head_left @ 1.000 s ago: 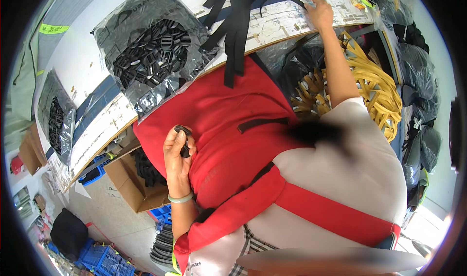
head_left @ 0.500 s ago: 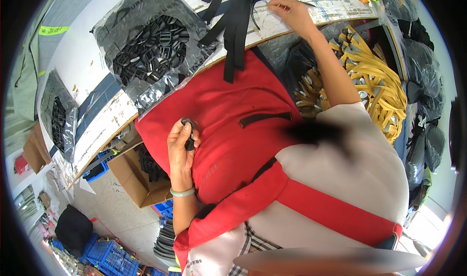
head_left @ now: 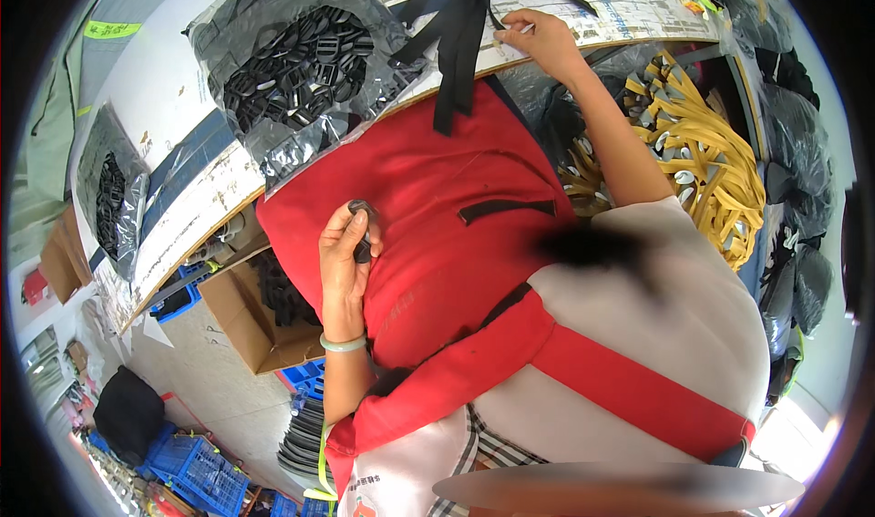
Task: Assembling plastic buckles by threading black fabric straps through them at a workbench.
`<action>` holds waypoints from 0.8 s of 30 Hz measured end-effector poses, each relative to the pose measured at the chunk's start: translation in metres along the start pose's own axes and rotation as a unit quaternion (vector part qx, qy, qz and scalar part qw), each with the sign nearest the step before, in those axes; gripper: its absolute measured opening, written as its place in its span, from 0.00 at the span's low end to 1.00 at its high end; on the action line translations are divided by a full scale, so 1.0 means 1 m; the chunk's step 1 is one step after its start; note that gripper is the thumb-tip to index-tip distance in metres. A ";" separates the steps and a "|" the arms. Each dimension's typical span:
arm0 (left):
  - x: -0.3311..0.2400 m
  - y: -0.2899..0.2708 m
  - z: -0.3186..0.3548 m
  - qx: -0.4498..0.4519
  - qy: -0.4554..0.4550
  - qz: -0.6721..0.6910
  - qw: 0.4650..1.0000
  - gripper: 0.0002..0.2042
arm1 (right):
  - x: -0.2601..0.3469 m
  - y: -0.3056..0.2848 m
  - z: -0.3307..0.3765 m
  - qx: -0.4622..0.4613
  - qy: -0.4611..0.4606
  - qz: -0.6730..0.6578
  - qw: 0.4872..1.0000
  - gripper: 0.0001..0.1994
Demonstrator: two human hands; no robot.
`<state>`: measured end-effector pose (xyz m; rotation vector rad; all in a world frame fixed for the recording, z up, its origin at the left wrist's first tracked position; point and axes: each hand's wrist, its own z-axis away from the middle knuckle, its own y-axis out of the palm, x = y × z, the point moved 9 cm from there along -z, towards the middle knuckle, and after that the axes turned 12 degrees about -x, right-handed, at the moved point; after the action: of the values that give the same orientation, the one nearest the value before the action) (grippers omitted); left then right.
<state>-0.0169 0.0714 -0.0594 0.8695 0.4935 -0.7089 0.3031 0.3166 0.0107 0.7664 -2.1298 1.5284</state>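
Note:
My left hand is closed in front of the red apron, holding small black plastic buckles between thumb and fingers; the fingers hide part of them. At the table's near edge my right hand pinches the end of a narrow black webbing strap, which curves up and away from the fingertips. Just left of it lies a bunch of black straps, with a few ends hanging over the edge onto the apron. A clear plastic bag full of black buckles stands open farther left.
The worn white table curves across the top. A smaller bag of black parts sits at its left end. Yellow straps are heaped below on the right. A cardboard box and a blue crate stand at lower left.
My right hand has come down slightly toward the table edge and now has the strap's end between its fingertips. My left hand still holds the buckles, a little higher in view.

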 end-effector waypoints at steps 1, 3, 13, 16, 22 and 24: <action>0.000 -0.001 0.000 -0.002 0.000 0.002 1.000 0.06 | 0.001 0.001 0.001 0.008 0.000 0.018 1.000 0.17; 0.001 0.000 0.002 0.011 -0.003 0.000 1.000 0.06 | 0.003 0.002 0.003 0.014 -0.001 0.034 0.999 0.17; 0.001 0.000 0.000 0.010 0.002 -0.001 1.000 0.05 | -0.023 0.011 -0.001 0.078 0.122 -0.099 0.984 0.16; 0.001 0.000 0.000 0.001 0.004 -0.006 1.000 0.05 | -0.029 0.014 -0.004 0.091 0.138 -0.131 0.978 0.15; 0.003 0.000 0.000 0.008 0.000 -0.007 1.000 0.05 | -0.038 0.016 -0.004 0.096 0.159 -0.179 0.966 0.13; 0.004 -0.003 -0.001 -0.004 0.000 -0.005 1.000 0.05 | -0.037 0.016 -0.005 0.097 0.156 -0.191 0.964 0.13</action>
<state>-0.0163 0.0692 -0.0637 0.8607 0.5010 -0.7148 0.3208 0.3326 -0.0218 0.8751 -1.5189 1.5389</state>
